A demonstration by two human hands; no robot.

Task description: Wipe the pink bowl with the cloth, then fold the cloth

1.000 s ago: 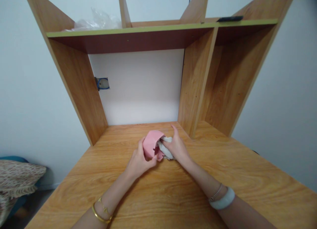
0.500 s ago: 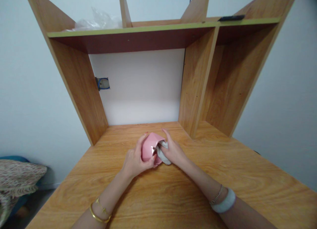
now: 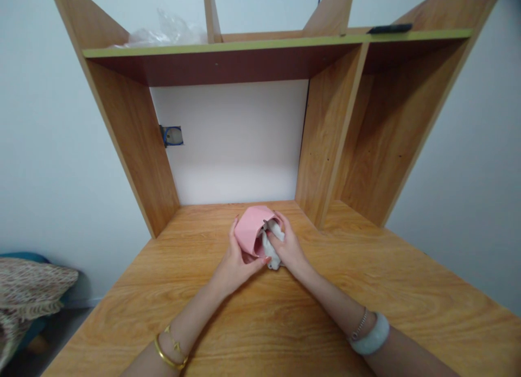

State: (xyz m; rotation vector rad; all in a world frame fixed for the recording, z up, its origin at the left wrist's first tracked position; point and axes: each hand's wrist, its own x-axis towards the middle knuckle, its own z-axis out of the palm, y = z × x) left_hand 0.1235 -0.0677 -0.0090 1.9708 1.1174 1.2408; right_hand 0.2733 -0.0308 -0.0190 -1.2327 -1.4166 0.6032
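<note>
A pink, faceted hollow container point(image 3: 251, 229) is tilted above the wooden desk, its opening turned toward me and to the right. My left hand point(image 3: 236, 264) is closed round its left side and lower rim, thumb near the opening. A crumpled white cloth point(image 3: 272, 253) is partly inside the mouth and hangs out below it. My right hand point(image 3: 292, 249) grips the cloth, fingers pushed into the opening and thumb against the outer rim. The fingertips inside the container are hidden.
The wooden desk point(image 3: 260, 322) has a shelf unit point(image 3: 228, 47) at its back. On the shelf lie a clear plastic bag point(image 3: 166, 32) and a dark flat object point(image 3: 389, 29). A wall socket box point(image 3: 173, 136) sits behind. Woven fabric point(image 3: 36, 284) drapes over something blue at lower left.
The container has been turned and raised slightly, so its opening faces me more. My right hand has pushed the cloth further into it.
</note>
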